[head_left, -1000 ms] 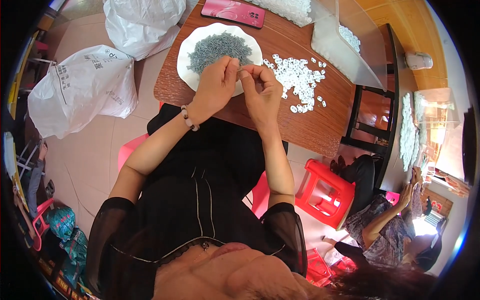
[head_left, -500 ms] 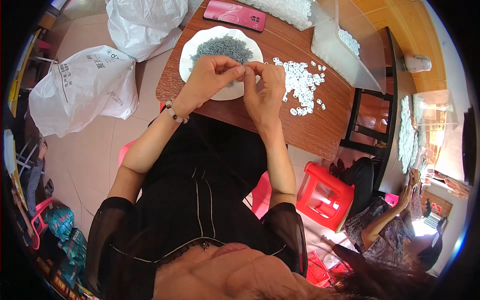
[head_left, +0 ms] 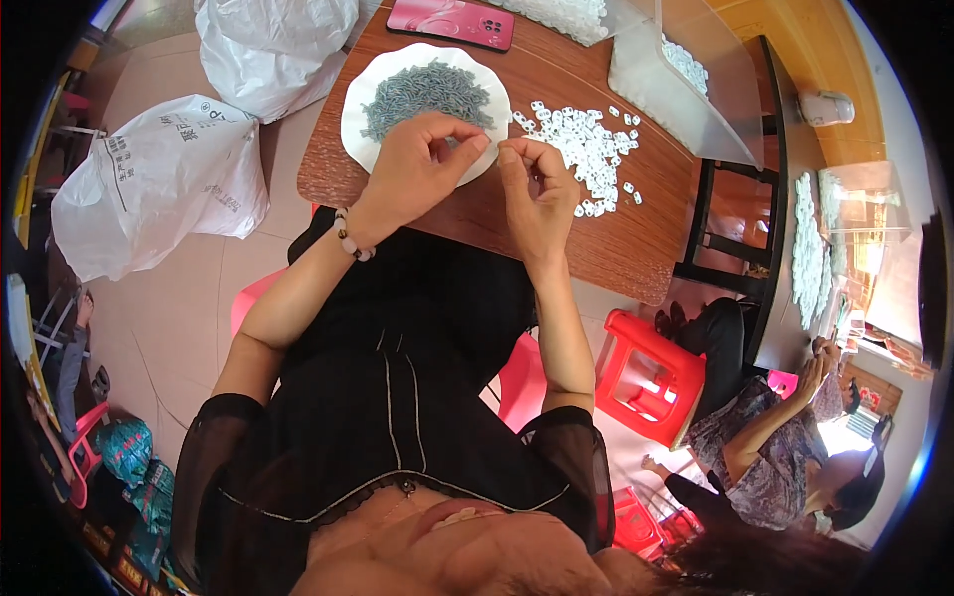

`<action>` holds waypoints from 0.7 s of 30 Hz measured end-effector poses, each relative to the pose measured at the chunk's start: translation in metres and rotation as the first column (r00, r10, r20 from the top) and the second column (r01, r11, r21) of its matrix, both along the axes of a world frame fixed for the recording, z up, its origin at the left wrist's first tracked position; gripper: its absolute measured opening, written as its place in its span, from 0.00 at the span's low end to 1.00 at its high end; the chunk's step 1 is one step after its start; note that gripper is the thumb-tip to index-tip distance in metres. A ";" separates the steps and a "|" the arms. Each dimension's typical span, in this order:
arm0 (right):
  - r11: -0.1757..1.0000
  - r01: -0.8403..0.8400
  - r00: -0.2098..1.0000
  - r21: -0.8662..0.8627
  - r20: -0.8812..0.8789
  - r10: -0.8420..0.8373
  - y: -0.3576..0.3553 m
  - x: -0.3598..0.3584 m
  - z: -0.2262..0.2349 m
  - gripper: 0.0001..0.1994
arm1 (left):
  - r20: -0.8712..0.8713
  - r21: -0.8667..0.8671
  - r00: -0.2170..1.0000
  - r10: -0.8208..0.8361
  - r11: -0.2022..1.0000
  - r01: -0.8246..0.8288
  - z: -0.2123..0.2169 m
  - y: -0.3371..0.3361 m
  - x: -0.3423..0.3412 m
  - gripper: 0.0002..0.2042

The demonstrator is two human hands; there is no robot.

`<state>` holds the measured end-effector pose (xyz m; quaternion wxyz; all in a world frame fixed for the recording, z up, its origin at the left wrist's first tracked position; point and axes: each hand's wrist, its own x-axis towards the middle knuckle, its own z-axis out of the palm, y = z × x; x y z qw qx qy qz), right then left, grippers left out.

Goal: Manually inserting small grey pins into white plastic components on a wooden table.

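Note:
My left hand (head_left: pixel 419 171), with a beaded bracelet on its wrist, is over the near edge of a white scalloped plate (head_left: pixel 354 121). Its thumb and forefinger are pinched together; whatever they hold is too small to make out. A heap of small grey-blue rod-like pieces (head_left: pixel 429 94) fills the middle of the plate. Just right of the plate, my right hand (head_left: pixel 540 199) is also closed in a pinch, and its contents cannot be made out. Many small white plastic pieces with holes (head_left: pixel 594 149) lie scattered beyond and beside it on the brown wooden table (head_left: pixel 621 253).
A pink phone (head_left: pixel 450 23) lies at the table's far side. Clear-walled bins (head_left: pixel 646 99) of white pieces stand at the back right. White sacks (head_left: pixel 159 184) rest on the floor at left. A red stool (head_left: pixel 651 377) and another person (head_left: pixel 765 457) are at right.
My fingertips, together over the plate earlier, have come apart. My right hand has moved slightly right and nearer to me. The whole view has shifted a little.

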<state>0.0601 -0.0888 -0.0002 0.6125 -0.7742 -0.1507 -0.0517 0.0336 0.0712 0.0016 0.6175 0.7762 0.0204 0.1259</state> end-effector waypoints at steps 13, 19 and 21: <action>0.992 0.034 0.994 0.123 -0.110 -0.021 -0.016 -0.010 -0.011 0.04 | 0.449 0.484 0.884 0.132 0.796 -0.365 -0.007 -0.014 0.003 0.05; 0.994 0.087 0.981 -0.067 0.178 -0.074 -0.023 -0.015 -0.003 0.03 | -0.044 -0.005 0.994 -0.104 0.995 0.104 0.001 -0.029 -0.009 0.08; 0.989 0.088 0.967 -0.119 0.249 -0.056 -0.028 -0.016 0.001 0.03 | -0.155 -0.382 0.964 -0.217 0.913 0.144 -0.001 -0.033 -0.009 0.10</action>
